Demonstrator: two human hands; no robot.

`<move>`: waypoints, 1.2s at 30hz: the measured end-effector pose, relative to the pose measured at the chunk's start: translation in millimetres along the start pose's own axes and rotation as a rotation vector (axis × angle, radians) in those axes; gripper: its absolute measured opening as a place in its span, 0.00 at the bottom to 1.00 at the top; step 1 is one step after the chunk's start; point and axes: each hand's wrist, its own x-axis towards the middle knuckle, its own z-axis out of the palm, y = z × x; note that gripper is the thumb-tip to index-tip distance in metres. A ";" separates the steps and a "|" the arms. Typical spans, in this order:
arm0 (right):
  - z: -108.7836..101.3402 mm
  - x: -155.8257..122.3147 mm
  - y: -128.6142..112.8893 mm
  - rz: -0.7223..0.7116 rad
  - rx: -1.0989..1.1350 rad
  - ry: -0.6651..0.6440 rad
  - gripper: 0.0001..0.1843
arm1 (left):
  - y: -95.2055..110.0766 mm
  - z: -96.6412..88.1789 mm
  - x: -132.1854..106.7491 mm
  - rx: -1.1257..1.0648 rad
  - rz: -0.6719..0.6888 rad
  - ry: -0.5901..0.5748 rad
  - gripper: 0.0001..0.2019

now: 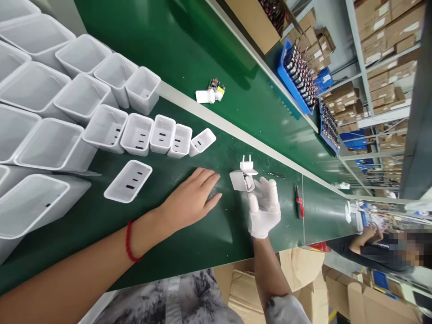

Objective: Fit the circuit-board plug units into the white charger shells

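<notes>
The white housing (239,181) lies on the green desk (216,245) between the two hands, far closer to the gloved right hand (265,213), whose fingers are spread and half curled just to its right; whether a fingertip touches it cannot be told. Its long axis appears to run roughly across the desk, the open end turned toward the glove. A white two-pin plug head (246,165) sits at the far side of that end, pins pointing away from the person. The bare left hand (187,202) rests to the left, holding nothing, fingers loosely together and thumb apart, pointing toward the housing across a gap of bare desk; the right hand is the better placed.
</notes>
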 end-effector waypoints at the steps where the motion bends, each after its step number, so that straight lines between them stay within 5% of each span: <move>1: -2.0 0.5 -0.3 -0.046 0.004 0.056 0.37 | -0.5 0.5 0.0 -0.001 0.007 0.003 0.16; 3: -2.2 4.5 -0.4 -0.165 -0.132 0.111 0.35 | -1.2 1.1 0.0 0.012 0.021 0.001 0.14; 5: 2.5 11.8 -1.2 -0.208 -0.296 0.036 0.35 | -1.7 1.0 0.1 0.035 0.035 -0.006 0.13; 8: 14.2 25.2 -6.1 -0.102 -0.353 -0.048 0.31 | -2.2 -0.2 0.0 0.052 0.044 -0.007 0.13; 15: 22.7 60.3 -21.6 0.472 0.631 -0.082 0.22 | 1.7 -1.7 -2.3 0.067 0.116 0.120 0.13; 20: 17.2 80.9 -20.0 0.529 0.725 -0.224 0.20 | 8.0 -9.1 -3.9 0.342 0.281 0.353 0.18; 26: 14.9 132.1 -10.6 0.228 0.406 -0.071 0.29 | 10.8 -21.2 4.3 0.544 0.048 0.292 0.20; 30: 20.1 207.2 13.2 -0.091 -0.379 0.103 0.31 | 10.2 -25.6 8.7 0.716 0.091 0.286 0.18; 33: 27.9 250.4 27.8 -0.113 -0.556 0.091 0.29 | 11.0 -25.9 8.1 0.768 0.139 0.278 0.16; 36: 32.0 260.2 28.8 -0.135 -0.628 0.080 0.27 | 12.9 -22.5 5.1 0.704 0.211 0.225 0.17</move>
